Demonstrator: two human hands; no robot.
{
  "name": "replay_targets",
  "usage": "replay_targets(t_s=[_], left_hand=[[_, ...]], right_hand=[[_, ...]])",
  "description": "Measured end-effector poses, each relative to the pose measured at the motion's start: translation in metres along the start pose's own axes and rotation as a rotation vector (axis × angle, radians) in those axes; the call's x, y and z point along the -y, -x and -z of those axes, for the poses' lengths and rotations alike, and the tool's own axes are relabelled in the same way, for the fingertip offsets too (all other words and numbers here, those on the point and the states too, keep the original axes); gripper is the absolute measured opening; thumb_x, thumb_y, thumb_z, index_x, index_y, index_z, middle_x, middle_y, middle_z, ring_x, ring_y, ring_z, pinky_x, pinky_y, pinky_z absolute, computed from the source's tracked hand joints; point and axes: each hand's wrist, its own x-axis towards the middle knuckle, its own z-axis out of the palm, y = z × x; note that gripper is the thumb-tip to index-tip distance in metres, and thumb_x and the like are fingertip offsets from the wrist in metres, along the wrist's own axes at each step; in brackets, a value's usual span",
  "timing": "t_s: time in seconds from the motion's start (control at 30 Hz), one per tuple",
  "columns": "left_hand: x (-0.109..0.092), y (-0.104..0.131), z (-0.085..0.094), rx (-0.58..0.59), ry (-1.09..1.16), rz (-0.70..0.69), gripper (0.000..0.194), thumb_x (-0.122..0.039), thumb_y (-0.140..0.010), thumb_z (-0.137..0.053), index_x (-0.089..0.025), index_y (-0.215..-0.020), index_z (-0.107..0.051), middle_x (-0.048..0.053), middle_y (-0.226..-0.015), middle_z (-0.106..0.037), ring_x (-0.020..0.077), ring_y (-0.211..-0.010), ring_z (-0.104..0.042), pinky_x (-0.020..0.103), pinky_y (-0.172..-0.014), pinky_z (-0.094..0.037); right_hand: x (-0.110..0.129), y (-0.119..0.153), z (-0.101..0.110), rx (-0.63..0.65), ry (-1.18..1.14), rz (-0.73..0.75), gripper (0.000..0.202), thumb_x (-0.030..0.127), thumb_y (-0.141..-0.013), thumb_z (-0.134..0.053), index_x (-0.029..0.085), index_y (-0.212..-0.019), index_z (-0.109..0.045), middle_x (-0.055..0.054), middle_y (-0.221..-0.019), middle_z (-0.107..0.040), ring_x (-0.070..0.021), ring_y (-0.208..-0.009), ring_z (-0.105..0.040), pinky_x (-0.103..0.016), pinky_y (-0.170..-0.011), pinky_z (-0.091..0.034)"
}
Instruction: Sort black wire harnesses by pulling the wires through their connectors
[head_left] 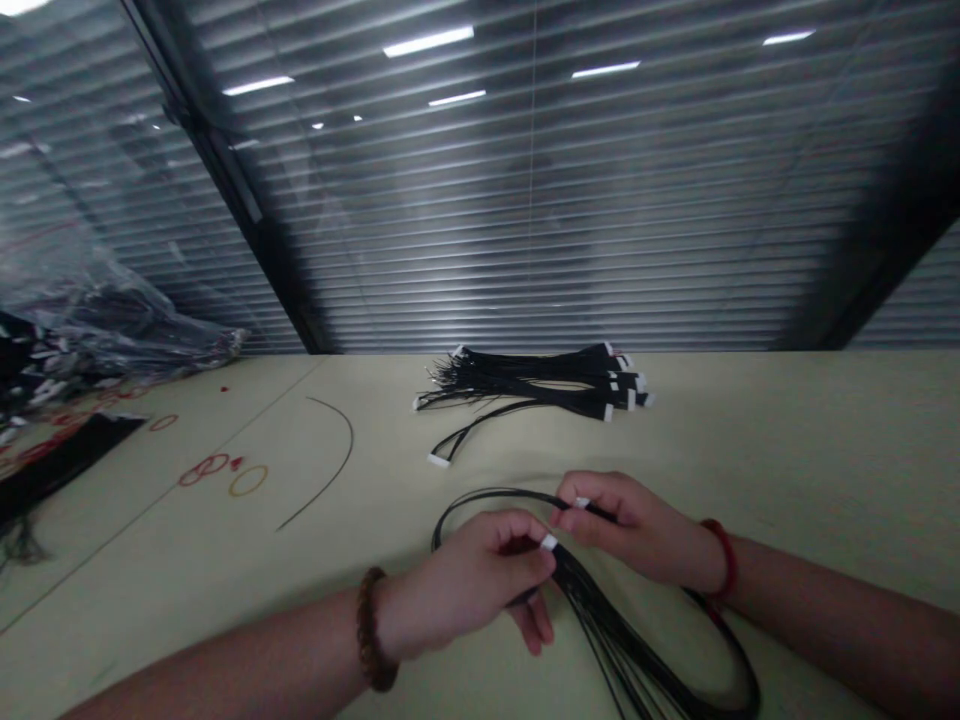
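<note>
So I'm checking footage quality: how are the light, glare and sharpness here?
Head view: dim overall; ceiling lights glare in the window glass; edges bend from the wide lens; left hand and right hand on the black cables are slightly soft; the far cable bundle is readable.

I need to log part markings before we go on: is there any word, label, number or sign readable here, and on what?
None can be read.
The white connectors at the left hand and right hand, on the black cable loop: no print visible.
Bundle of black cables on the table: no label shown.
Clear bags at far left: contents too blurred to read.
</note>
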Motion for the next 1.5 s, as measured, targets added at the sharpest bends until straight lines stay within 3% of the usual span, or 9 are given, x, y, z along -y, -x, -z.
replay_targets(t_s=[0.23, 0.57, 0.77, 0.87, 0.97, 1.03, 1.13, 1.33, 1.5], left_hand=[[-0.004, 0.004, -0.006, -0.065, 0.032, -0.047, 0.024, -0.032, -0.075, -0.063, -0.011, -0.085, -0.060, 0.004, -0.077, -0.062, 0.0086, -0.056, -0.059, 0.026, -0.057, -0.049], [-0.005, 0.000, -0.002, -0.174, 0.018, -0.049, 0.016, -0.021, -0.076, -0.060, -0.011, -0.088, -0.058, -0.004, -0.054, -0.055, 0.0073, -0.043, -0.051, 0.020, -0.041, -0.037], [-0.006, -0.001, -0.006, -0.177, 0.025, -0.059, 0.014, -0.027, -0.076, -0.059, -0.014, -0.078, -0.054, -0.005, -0.049, -0.052, 0.0076, -0.039, -0.049, 0.019, -0.038, -0.035], [-0.006, 0.000, -0.007, -0.204, -0.003, -0.093, 0.015, -0.027, -0.077, -0.058, -0.014, -0.085, -0.055, -0.007, -0.047, -0.049, 0.0070, -0.037, -0.046, 0.018, -0.035, -0.031], [-0.007, 0.003, -0.006, -0.305, 0.018, -0.152, 0.040, -0.025, -0.080, -0.055, -0.015, -0.119, -0.050, -0.008, -0.051, -0.050, 0.0062, -0.038, -0.044, 0.018, -0.036, -0.028], [-0.008, 0.003, -0.005, -0.375, 0.055, -0.198, 0.048, -0.024, -0.082, -0.054, -0.016, -0.128, -0.045, -0.007, -0.055, -0.049, 0.0054, -0.040, -0.043, 0.017, -0.038, -0.028], [-0.010, 0.003, -0.004, -0.469, 0.101, -0.255, 0.042, -0.024, -0.081, -0.054, -0.013, -0.122, -0.052, -0.007, -0.056, -0.048, 0.0047, -0.041, -0.042, 0.017, -0.037, -0.027], [-0.008, 0.006, -0.008, -0.536, 0.082, -0.370, 0.037, -0.026, -0.080, -0.055, -0.012, -0.114, -0.054, -0.007, -0.053, -0.047, 0.0053, -0.040, -0.042, 0.015, -0.035, -0.027], [-0.007, 0.015, -0.016, -0.492, 0.040, -0.370, 0.034, -0.021, -0.081, -0.052, -0.013, -0.114, -0.053, -0.007, -0.047, -0.048, 0.0061, -0.036, -0.041, 0.016, -0.034, -0.028]], right_hand=[[-0.002, -0.001, 0.000, 0.104, -0.235, -0.090, 0.038, 0.047, -0.092, -0.042, 0.013, -0.105, -0.051, 0.003, -0.065, -0.049, -0.0064, -0.052, -0.046, -0.020, -0.048, -0.038], [-0.007, -0.003, 0.002, 0.069, -0.141, -0.074, 0.028, 0.038, -0.090, -0.052, 0.011, -0.093, -0.057, -0.002, -0.084, -0.059, -0.0105, -0.072, -0.057, -0.028, -0.066, -0.049], [-0.004, -0.002, -0.006, 0.072, 0.053, -0.026, 0.032, 0.043, -0.091, -0.047, 0.012, -0.088, -0.056, 0.000, -0.075, -0.056, -0.0091, -0.065, -0.054, -0.024, -0.059, -0.046], [0.015, -0.004, -0.001, 0.030, 0.246, -0.025, 0.029, 0.042, -0.089, -0.048, 0.014, -0.092, -0.057, -0.002, -0.078, -0.058, -0.0094, -0.066, -0.052, -0.023, -0.060, -0.042], [0.052, 0.000, 0.020, -0.110, 0.509, -0.087, 0.024, 0.035, -0.089, -0.047, 0.016, -0.098, -0.056, -0.005, -0.087, -0.059, -0.0111, -0.070, -0.050, -0.024, -0.062, -0.039], [0.077, 0.010, 0.036, -0.139, 0.672, -0.153, 0.020, 0.029, -0.089, -0.042, 0.016, -0.080, -0.055, -0.003, -0.073, -0.058, -0.0109, -0.062, -0.047, -0.024, -0.056, -0.034], [0.094, 0.040, 0.045, -0.011, 0.849, -0.254, 0.029, 0.023, -0.081, -0.049, 0.017, -0.053, -0.049, -0.001, -0.051, -0.050, -0.0096, -0.044, -0.040, -0.025, -0.045, -0.022], [0.069, 0.095, -0.010, 0.000, 0.997, -0.324, 0.028, 0.015, -0.083, -0.038, 0.017, -0.079, -0.066, -0.011, -0.078, -0.067, -0.0205, -0.061, -0.062, -0.030, -0.054, -0.045], [0.076, 0.086, -0.041, -0.028, 0.898, -0.292, 0.033, 0.009, -0.080, -0.033, 0.014, -0.081, -0.066, -0.014, -0.084, -0.067, -0.0224, -0.068, -0.062, -0.034, -0.063, -0.047]])
